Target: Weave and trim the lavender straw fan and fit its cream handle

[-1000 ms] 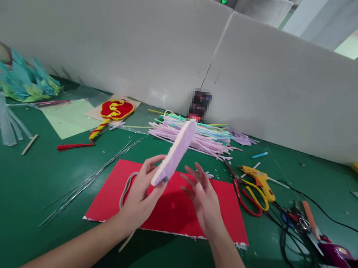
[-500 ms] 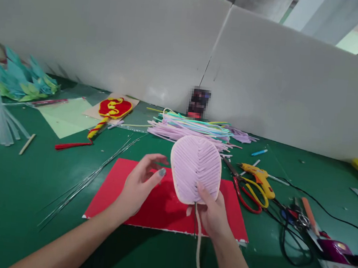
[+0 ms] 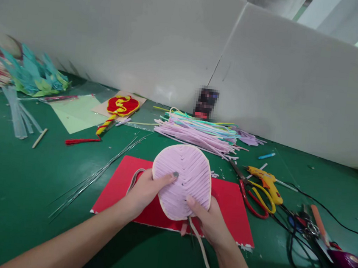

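Observation:
I hold a pale purple leaf-shaped pad (image 3: 185, 175), woven from fuzzy strips with a cream rim, above a red sheet (image 3: 234, 218). My left hand (image 3: 145, 190) grips its left edge, thumb on the face. Gripping the bottom edge is my right hand (image 3: 210, 220), where a cream cord (image 3: 204, 256) trails down toward me.
A pile of purple and coloured fuzzy sticks (image 3: 198, 132) lies behind. Thin wires (image 3: 98, 174) lie to the left. Red scissors (image 3: 249, 197), a yellow glue gun (image 3: 266, 181) and black cables (image 3: 301, 249) sit at the right. A red-yellow ornament (image 3: 119, 106) and teal paper shapes (image 3: 37, 78) lie at the far left.
The pad went from edge-on in my left hand to face-up in my right hand. Now my left hand has closed on its left edge too, and the pad sits lower.

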The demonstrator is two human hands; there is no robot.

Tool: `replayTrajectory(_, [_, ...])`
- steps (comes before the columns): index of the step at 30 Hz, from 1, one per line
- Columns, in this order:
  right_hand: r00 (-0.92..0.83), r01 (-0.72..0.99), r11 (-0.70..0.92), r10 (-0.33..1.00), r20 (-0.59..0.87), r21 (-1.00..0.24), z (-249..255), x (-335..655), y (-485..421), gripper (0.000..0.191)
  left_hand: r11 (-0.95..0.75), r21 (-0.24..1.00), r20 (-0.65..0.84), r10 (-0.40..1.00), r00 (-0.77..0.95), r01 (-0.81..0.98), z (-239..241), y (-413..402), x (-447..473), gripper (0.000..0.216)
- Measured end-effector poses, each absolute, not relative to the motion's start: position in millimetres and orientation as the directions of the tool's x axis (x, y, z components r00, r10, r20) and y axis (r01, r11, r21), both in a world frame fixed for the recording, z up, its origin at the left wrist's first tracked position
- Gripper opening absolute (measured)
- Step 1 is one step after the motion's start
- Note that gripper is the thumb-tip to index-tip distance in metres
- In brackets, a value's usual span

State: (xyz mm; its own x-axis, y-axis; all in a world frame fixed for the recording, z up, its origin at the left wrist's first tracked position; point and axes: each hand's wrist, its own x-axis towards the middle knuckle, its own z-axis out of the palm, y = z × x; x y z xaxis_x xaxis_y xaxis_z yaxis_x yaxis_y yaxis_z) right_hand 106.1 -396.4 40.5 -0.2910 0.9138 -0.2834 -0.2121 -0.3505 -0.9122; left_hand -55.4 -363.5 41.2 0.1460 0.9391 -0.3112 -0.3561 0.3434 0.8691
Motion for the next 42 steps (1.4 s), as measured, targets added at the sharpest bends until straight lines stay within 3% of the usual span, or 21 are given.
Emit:
replayTrajectory(4, [-0.389, -0.167, -0.345, 0.884, -0.259, -0.924, 37, 113, -393, 0.034, 0.190, 0.911, -0.243, 0.964, -0.104, -0.365, 44, -360, -58, 0.036])
replayTrajectory(7, [-0.306, 0.037, -0.247, 0.920, -0.246, -0.968, 40, 118, -388, 0.025, 0.066, 0.898, -0.178, 0.959, -0.221, -0.434, 44, -355, -64, 0.038])
replayTrajectory(10, [-0.177, 0.307, -0.101, 0.971, -0.161, -0.946, 46, 124, -385, 0.021, 0.041, 0.874, -0.148, 0.972, -0.185, -0.485, 41, -350, -68, 0.041])
replayTrajectory(14, [-0.036, 0.540, 0.105, 0.994, 0.102, -0.835, 52, 130, -381, 0.020, 0.058, 0.832, -0.132, 0.987, -0.095, -0.552, 36, -349, -67, 0.046])
replayTrajectory(18, [-0.041, 0.645, 0.291, 0.936, 0.349, -0.706, 46, 135, -380, 0.014, 0.161, 0.745, -0.177, 0.983, 0.040, -0.647, 35, -349, -63, 0.049])
replayTrajectory(23, [-0.122, 0.701, 0.437, 0.852, 0.509, -0.563, 28, 136, -381, 0.014, 0.224, 0.688, -0.261, 0.964, 0.052, -0.690, 34, -349, -61, 0.040])
replayTrajectory(27, [-0.126, 0.724, 0.427, 0.854, 0.505, -0.541, 18, 138, -383, 0.016, 0.188, 0.716, -0.259, 0.966, -0.005, -0.672, 35, -352, -60, 0.038])
replayTrajectory(33, [-0.107, 0.742, 0.313, 0.929, 0.355, -0.593, 20, 138, -387, 0.021, 0.159, 0.747, -0.241, 0.970, -0.040, -0.645, 37, -354, -59, 0.040])
replayTrajectory(42, [-0.157, 0.716, 0.374, 0.909, 0.387, -0.589, 15, 143, -381, 0.022, 0.331, 0.669, -0.388, 0.919, 0.067, -0.666, 39, -350, -63, 0.033])
